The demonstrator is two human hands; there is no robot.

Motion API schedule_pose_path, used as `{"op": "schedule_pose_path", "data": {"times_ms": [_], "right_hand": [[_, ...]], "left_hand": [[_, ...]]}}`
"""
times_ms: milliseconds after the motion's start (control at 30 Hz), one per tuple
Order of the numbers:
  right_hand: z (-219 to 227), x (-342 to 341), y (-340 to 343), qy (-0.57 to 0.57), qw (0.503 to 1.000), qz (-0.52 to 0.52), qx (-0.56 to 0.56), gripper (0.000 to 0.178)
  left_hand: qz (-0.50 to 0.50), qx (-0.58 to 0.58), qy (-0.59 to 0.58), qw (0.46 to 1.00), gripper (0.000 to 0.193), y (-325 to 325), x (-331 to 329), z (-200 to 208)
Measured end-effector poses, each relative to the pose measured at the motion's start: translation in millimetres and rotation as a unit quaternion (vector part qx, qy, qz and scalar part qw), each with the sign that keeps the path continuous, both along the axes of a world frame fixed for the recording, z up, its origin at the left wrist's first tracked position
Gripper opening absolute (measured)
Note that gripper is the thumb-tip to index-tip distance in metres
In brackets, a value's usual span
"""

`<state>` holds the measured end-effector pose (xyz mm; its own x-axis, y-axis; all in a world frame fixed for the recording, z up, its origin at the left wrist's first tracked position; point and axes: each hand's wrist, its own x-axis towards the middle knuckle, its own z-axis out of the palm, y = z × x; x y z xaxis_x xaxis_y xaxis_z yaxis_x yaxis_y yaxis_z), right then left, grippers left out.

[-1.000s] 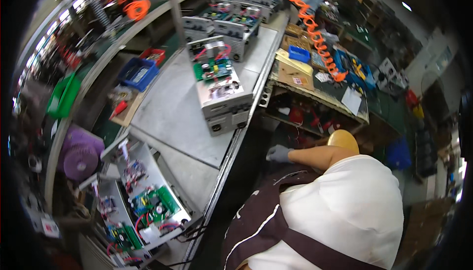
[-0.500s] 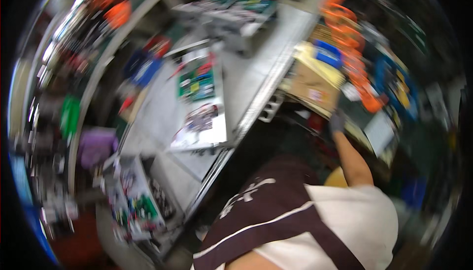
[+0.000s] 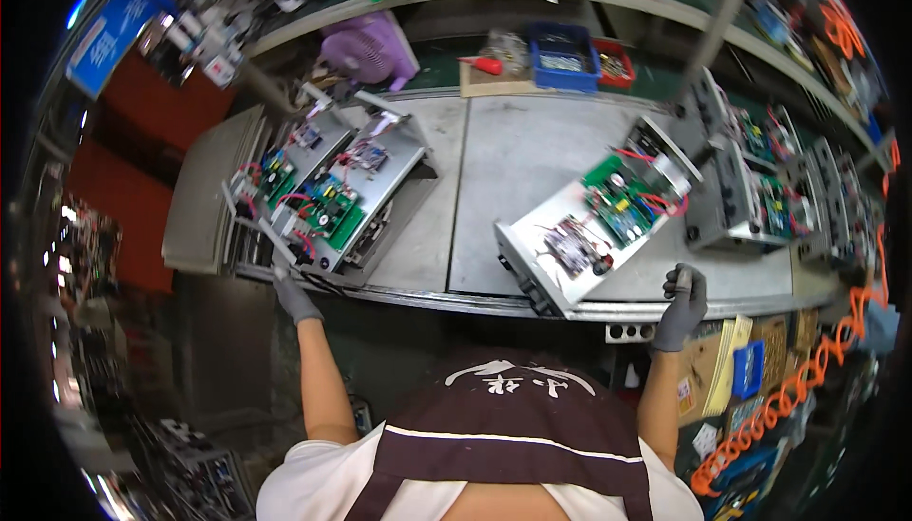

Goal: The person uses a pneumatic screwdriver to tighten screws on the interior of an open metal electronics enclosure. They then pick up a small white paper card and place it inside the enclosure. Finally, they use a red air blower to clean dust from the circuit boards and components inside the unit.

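Grey desk edge runs nearest. Left hand pinches the left chassis corner; right hand, fist clenched, rests beside the middle chassis. Best pull squarely, keeping wires clear.

Electronics assembly workshop

Open metal chassis with green circuit boards line a long bench; parts bins sit beyond them.
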<state>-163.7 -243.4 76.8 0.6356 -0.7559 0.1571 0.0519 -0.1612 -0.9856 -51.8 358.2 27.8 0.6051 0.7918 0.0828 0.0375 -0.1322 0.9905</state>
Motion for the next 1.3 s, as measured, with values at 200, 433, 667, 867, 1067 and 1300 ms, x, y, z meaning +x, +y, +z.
{"op": "schedule_pose_path", "data": {"times_ms": [200, 433, 667, 867, 1067, 1300], "right_hand": [[80, 138, 51, -0.049, 0.96, 0.243, -0.13, 0.037], [32, 365, 114, 0.182, 0.851, 0.405, -0.281, 0.057], [-87, 571, 178, 0.234, 0.783, 0.382, -0.432, 0.06], [-166, 694, 186, 0.203, 0.766, 0.291, -0.536, 0.061], [-219, 725, 157, 0.256, 0.728, 0.258, -0.582, 0.068], [-246, 699, 128, 0.276, 0.884, 0.355, -0.127, 0.051]], "left_hand": [[-0.078, 0.042, 0.036, 0.995, 0.058, 20, 34, 12], [-0.152, 0.009, 0.104, 0.983, 0.075, 20, 34, 41], [-0.204, 0.002, 0.24, 0.949, 0.07, 31, 25, 43], [-0.11, 0.093, 0.17, 0.975, 0.068, 11, 39, 59], [-0.044, 0.011, 0.243, 0.969, 0.068, 1, 44, 71], [-0.083, -0.219, 0.226, 0.946, 0.056, 31, 28, 42]]}}
